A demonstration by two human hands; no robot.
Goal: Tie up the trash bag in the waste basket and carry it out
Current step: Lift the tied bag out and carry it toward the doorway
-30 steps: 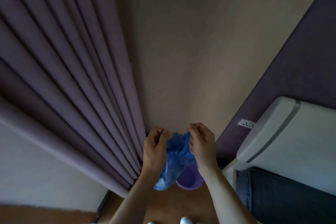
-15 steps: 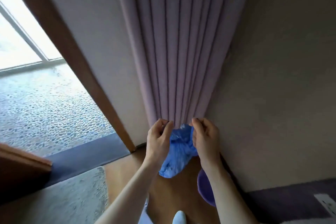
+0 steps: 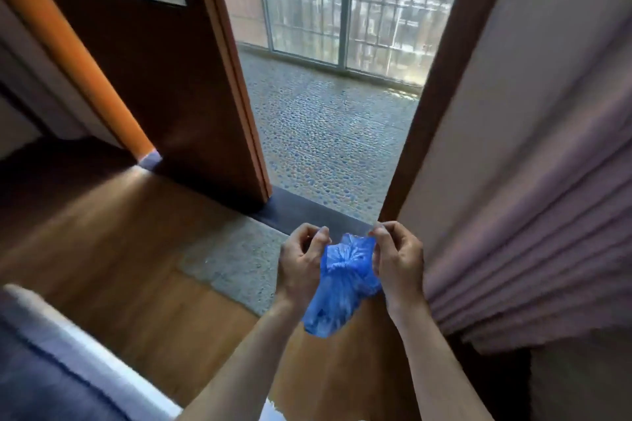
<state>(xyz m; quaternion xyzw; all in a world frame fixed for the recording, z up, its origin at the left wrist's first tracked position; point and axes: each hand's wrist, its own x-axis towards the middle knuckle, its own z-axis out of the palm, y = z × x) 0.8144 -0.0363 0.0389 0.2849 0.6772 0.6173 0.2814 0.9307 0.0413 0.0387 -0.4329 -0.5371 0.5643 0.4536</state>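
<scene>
A small blue plastic trash bag (image 3: pixel 338 287) hangs between my two hands in front of me, its neck gathered into a twisted bunch near the top. My left hand (image 3: pixel 299 261) pinches the left side of the bag's mouth. My right hand (image 3: pixel 396 260) pinches the right side. Both hands are closed on the thin plastic, and the bag's body droops below them. The waste basket is out of view.
An open brown door (image 3: pixel 164 72) stands at the left, and the doorway leads to a pebble-floored balcony (image 3: pixel 325 133) with a barred window. A purple curtain (image 3: pixel 533 249) hangs at the right. A grey mat (image 3: pixel 232 263) lies on the wooden floor. A bed edge (image 3: pixel 68 366) fills the lower left.
My view has swung left from the wall and curtain to the open doorway. The purple waste basket has dropped out of view. Both hands still hold the bag's top.
</scene>
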